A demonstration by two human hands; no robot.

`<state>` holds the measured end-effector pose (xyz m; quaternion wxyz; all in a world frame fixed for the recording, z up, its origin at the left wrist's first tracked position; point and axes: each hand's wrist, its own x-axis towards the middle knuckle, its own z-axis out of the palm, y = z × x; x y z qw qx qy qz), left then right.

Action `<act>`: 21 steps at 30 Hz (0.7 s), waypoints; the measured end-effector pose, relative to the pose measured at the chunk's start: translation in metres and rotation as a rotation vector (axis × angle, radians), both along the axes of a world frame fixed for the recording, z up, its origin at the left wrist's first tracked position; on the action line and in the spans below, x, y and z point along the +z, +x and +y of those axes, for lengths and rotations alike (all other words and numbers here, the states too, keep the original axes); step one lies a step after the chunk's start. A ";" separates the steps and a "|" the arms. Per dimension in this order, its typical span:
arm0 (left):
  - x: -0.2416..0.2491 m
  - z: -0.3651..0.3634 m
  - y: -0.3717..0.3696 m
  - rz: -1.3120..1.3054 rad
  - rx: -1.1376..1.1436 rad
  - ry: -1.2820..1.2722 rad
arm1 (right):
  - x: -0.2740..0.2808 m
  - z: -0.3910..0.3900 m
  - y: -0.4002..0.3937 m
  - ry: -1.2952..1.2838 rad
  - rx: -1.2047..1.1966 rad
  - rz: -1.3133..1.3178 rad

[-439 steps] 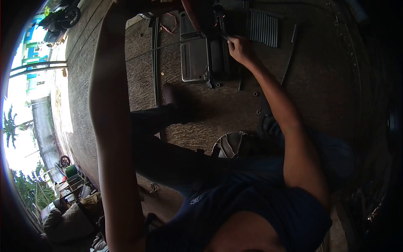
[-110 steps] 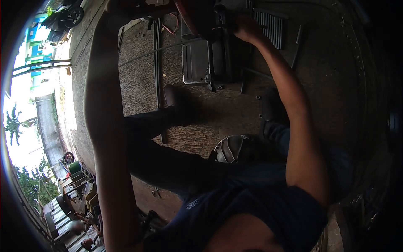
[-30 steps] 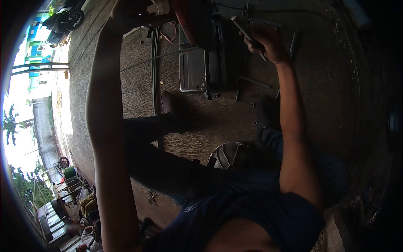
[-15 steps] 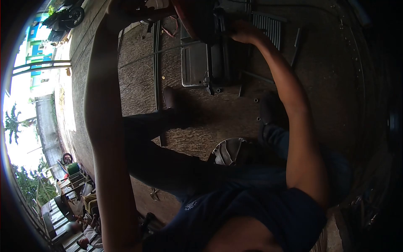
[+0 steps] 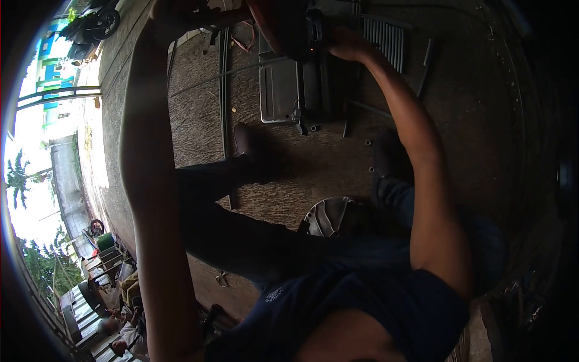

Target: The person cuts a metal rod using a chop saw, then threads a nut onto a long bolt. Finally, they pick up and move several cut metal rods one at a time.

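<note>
At the top edge, a machine with a curved red cover [image 5: 268, 21] stands over a grey metal base [image 5: 278, 93]. My left hand [image 5: 175, 17] is at the upper left in deep shadow, closed round the handle on the machine's left side. On the other side, my right hand [image 5: 348, 46] is held low against the dark part of the machine, its fingers bent together; what they hold is hidden in the dark. A tiny orange glow shows just left of that hand, under the red cover.
Long metal bars [image 5: 225, 108] lie left of the base, and a slatted metal piece [image 5: 384, 45] lies to its right. Small rings [image 5: 368, 142] and a round ribbed metal item [image 5: 329, 217] are near my feet. A person [image 5: 128, 335] is at the lower left.
A small orange glow has appeared beneath the red cover, which has shifted up slightly. Both hands stay almost where they were.
</note>
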<state>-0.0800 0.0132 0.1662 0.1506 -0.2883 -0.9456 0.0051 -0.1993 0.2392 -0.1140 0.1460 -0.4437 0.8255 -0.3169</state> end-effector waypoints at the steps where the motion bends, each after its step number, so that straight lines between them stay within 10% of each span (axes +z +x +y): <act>1: 0.000 -0.001 0.001 0.001 0.008 0.006 | 0.004 0.001 0.002 0.025 0.002 -0.038; 14: -0.006 -0.004 -0.004 -0.065 0.001 0.079 | 0.001 0.005 0.014 -0.074 0.008 0.027; 21: -0.004 -0.004 -0.001 -0.059 0.039 0.038 | 0.018 0.030 0.044 -0.405 0.115 -0.570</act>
